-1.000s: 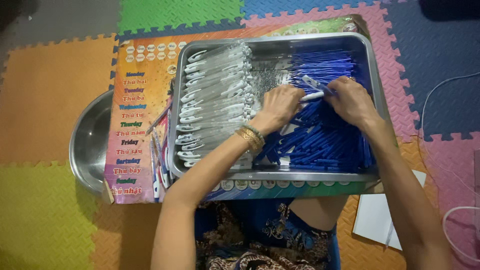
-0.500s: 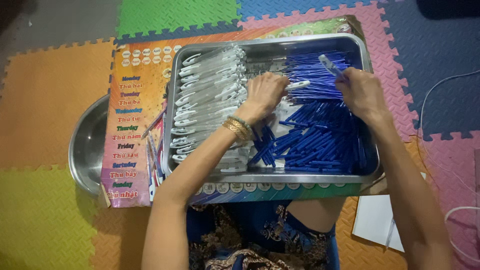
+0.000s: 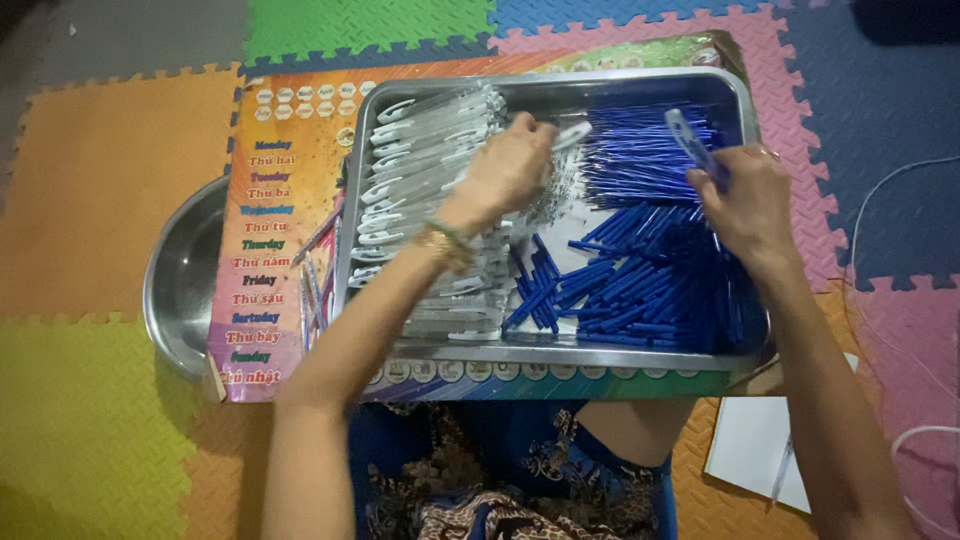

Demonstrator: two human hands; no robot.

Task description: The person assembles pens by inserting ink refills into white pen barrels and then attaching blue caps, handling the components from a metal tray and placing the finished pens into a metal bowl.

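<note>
Hands over a rectangular steel tray (image 3: 745,110): left hand (image 3: 505,170) pinches a clear plastic clip (image 3: 572,134), right hand (image 3: 752,205) grips a light, stiff, slippery-looking blue plastic pen barrel (image 3: 690,140) near its lower end.

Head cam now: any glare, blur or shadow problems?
Head view: soft indoor light, mild glare on the steel tray rim; left hand slightly motion-blurred, right hand sharper; dim corners at the top, bowl partly shaded under the poster.
</note>
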